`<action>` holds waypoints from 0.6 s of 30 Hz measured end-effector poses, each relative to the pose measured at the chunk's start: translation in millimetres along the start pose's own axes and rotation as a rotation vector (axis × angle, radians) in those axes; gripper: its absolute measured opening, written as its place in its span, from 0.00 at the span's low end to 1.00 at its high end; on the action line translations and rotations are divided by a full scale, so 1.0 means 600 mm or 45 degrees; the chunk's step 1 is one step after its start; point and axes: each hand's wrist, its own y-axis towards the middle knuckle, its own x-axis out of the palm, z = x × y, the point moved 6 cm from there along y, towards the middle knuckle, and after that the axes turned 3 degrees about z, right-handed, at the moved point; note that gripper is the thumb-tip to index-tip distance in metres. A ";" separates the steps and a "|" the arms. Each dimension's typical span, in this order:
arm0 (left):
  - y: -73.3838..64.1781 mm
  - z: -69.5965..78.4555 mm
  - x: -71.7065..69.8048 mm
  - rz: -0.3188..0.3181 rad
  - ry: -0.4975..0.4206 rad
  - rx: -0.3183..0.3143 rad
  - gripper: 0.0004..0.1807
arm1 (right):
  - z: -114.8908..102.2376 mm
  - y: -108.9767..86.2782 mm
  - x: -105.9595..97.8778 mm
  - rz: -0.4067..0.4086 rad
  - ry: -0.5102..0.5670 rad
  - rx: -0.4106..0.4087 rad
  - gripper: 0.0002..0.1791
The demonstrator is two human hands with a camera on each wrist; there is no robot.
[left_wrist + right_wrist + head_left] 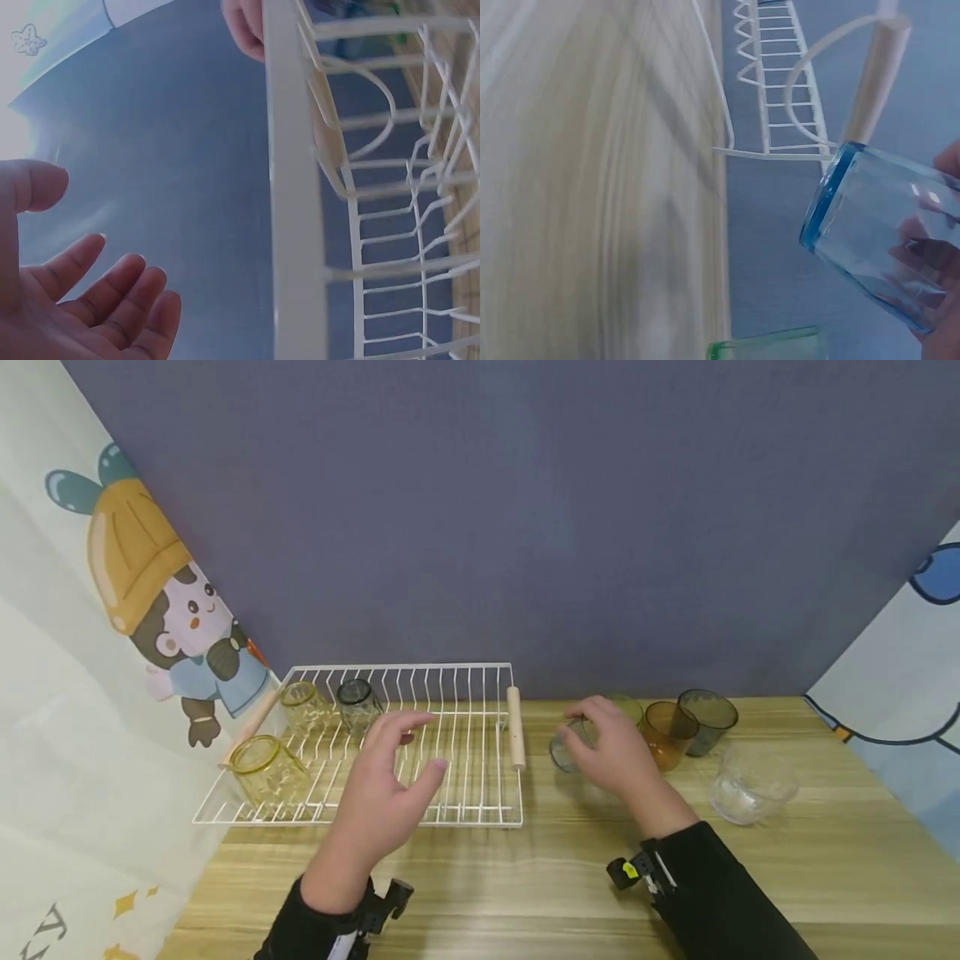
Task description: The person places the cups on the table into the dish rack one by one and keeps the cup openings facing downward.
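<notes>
My right hand point(611, 747) grips a light blue glass tumbler point(889, 232) by its base end. The tumbler is tilted, with its blue rim facing down toward the tabletop, close to the rack's right wooden handle point(516, 727). Over the white wire dish rack point(468, 824) hovers my left hand point(382, 802), its thumb and fingers spread apart with nothing between them. Upside down in the rack's left part stand a dark grey glass point(359, 702) and two yellow glasses, one at the back point(302, 708) and one in front point(268, 777).
Behind and right of my right hand stand a green glass point(772, 346), an amber glass point(670, 735) and a smoky grey glass point(707, 720). A clear glass point(752, 789) sits nearer, beside my right forearm. A grey-blue panel point(540, 527) rises behind the wooden table point(480, 893).
</notes>
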 end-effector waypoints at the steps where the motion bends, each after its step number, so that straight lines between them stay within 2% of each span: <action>1: 0.000 -0.001 -0.001 0.012 -0.012 -0.002 0.26 | -0.001 -0.002 -0.005 0.028 0.028 0.000 0.19; 6: 0.000 -0.014 0.007 0.016 -0.078 -0.037 0.25 | -0.015 -0.011 -0.034 0.226 0.250 -0.025 0.12; 10: -0.002 -0.015 0.028 -0.037 -0.106 -0.073 0.26 | -0.046 -0.021 -0.058 0.368 0.397 -0.135 0.07; 12: -0.004 -0.011 0.036 -0.047 -0.120 -0.090 0.28 | -0.065 -0.024 -0.064 0.402 0.498 -0.199 0.08; 18: -0.010 -0.004 0.056 -0.030 -0.214 -0.155 0.34 | -0.117 -0.035 -0.066 0.468 0.938 -0.330 0.10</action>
